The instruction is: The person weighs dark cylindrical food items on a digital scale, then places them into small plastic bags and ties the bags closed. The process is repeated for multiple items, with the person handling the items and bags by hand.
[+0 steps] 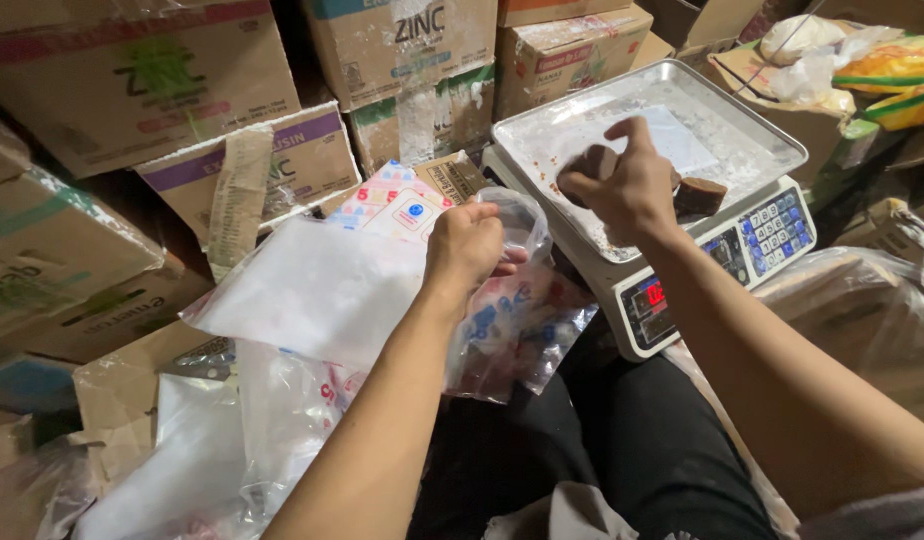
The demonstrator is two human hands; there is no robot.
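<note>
The right hand hovers over the metal pan of a digital scale at about two o'clock in the view, its fingers clenched around a dark brown block with a dull, slightly rounded surface. A second brown block of the same kind lies on the pan just beside the hand, toward three o'clock. The pan is a shallow rectangular tray of thin silvery metal, dusted with white powder, with a pale sheet lying flat in its middle. The scale body is white plastic, with a blue keypad and a red lit display on its sloping front.

The left hand, near the centre, has its fingers pinched on the rim of a clear plastic bag, holding its mouth open. The bag is thin, glossy and crinkled, printed with red and blue marks; dark pieces show through its lower part, though what they are cannot be told. At nine o'clock from that hand lies a stack of flat, milky plastic bags, smooth and limp. Worn cardboard boxes, taped and dented, are piled from nine to twelve o'clock.
</note>
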